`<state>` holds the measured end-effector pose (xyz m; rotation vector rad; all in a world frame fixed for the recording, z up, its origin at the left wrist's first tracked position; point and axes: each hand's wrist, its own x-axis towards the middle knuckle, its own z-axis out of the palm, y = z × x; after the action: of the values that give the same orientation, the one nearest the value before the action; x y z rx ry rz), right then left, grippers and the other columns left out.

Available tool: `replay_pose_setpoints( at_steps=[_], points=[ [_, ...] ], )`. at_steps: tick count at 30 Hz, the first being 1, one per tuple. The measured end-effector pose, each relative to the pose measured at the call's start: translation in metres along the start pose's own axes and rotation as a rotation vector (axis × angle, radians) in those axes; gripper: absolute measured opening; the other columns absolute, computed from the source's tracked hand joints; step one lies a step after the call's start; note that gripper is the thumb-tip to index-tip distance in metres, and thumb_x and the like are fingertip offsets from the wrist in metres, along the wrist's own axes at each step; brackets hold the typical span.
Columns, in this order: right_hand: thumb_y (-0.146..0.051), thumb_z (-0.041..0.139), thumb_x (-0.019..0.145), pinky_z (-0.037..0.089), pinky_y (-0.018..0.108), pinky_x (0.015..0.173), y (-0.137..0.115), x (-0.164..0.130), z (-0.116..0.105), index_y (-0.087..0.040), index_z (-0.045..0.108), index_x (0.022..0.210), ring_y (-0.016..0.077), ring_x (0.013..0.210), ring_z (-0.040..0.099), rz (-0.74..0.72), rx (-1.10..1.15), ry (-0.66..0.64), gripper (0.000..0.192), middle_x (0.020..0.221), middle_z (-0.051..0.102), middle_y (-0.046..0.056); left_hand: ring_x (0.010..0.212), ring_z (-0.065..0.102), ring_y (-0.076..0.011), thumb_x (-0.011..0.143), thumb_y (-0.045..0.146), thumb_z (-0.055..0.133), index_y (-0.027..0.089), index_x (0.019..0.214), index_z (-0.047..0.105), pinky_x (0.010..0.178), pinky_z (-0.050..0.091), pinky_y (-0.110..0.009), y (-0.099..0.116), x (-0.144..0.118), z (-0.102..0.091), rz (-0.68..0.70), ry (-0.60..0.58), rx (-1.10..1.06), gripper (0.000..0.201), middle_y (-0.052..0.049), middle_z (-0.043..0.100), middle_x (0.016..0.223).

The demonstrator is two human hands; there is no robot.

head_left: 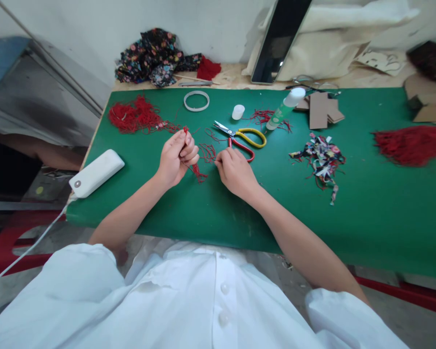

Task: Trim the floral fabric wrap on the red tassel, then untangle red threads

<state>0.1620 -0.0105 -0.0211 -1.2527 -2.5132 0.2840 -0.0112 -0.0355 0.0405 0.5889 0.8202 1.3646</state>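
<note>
Green felt covered the work table [366, 218], which stood against a pale wall. On this felt the left hand [176, 157] was lifted a little, and its fingers were closed around a small red tassel [196, 170]; the top of the tassel showed above the fingers and its fringe hung down below the hand, touching the felt. The right hand [234, 170] lay on the felt just beside it, fingers curled and pinching loose red thread [208, 152] which lay between both hands. Scissors [241, 138] with one yellow and one red handle lay open just behind the right hand. Farther back stood a small white cap [238, 112], a white ring [196, 101] and a glue bottle [284, 109] lying on its side. A heap of red thread [134, 115] was at the back left, and a white power bank [96, 173] with a cable lay at the left edge. Colourful fabric scraps [321, 157] were to the right, and well apart from them, a big red tassel bundle [412, 144].
</note>
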Motion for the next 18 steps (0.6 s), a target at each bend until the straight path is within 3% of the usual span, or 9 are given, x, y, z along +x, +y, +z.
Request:
replay_pose_setpoints(
  at_steps=[4, 11, 18],
  points=[
    [-0.022, 0.028, 0.098, 0.040, 0.038, 0.079, 0.001, 0.002, -0.004, -0.017, 0.053, 0.096, 0.0260, 0.086, 0.050, 0.012, 0.116, 0.066, 0.025, 0.094, 0.062, 0.015, 0.040, 0.024, -0.0018, 0.099, 0.028, 0.047, 0.016, 0.067, 0.041, 0.041, 0.021, -0.014, 0.000, 0.000, 0.001, 0.008, 0.000, 0.028, 0.034, 0.009, 0.024, 0.051],
    [-0.024, 0.034, 0.096, 0.037, 0.031, 0.067, -0.004, 0.001, -0.016, -0.018, 0.050, 0.097, 0.0205, 0.075, 0.055, 0.064, 0.289, 0.058, 0.017, 0.083, 0.062, 0.009, 0.040, 0.025, -0.0017, 0.099, 0.028, 0.048, 0.016, 0.068, 0.042, 0.041, 0.022, -0.014, -0.001, 0.000, 0.001, -0.026, 0.009, 0.020, 0.033, 0.009, 0.024, 0.052],
    [-0.023, 0.038, 0.096, 0.037, 0.029, 0.065, -0.008, -0.002, -0.020, -0.019, 0.054, 0.101, 0.0194, 0.078, 0.062, 0.073, 0.258, 0.010, 0.017, 0.092, 0.071, 0.007, 0.040, 0.024, -0.0020, 0.100, 0.025, 0.044, 0.016, 0.067, 0.043, 0.041, 0.021, -0.014, -0.002, 0.000, 0.000, -0.008, -0.033, 0.041, 0.034, 0.008, 0.026, 0.051]
  ],
)
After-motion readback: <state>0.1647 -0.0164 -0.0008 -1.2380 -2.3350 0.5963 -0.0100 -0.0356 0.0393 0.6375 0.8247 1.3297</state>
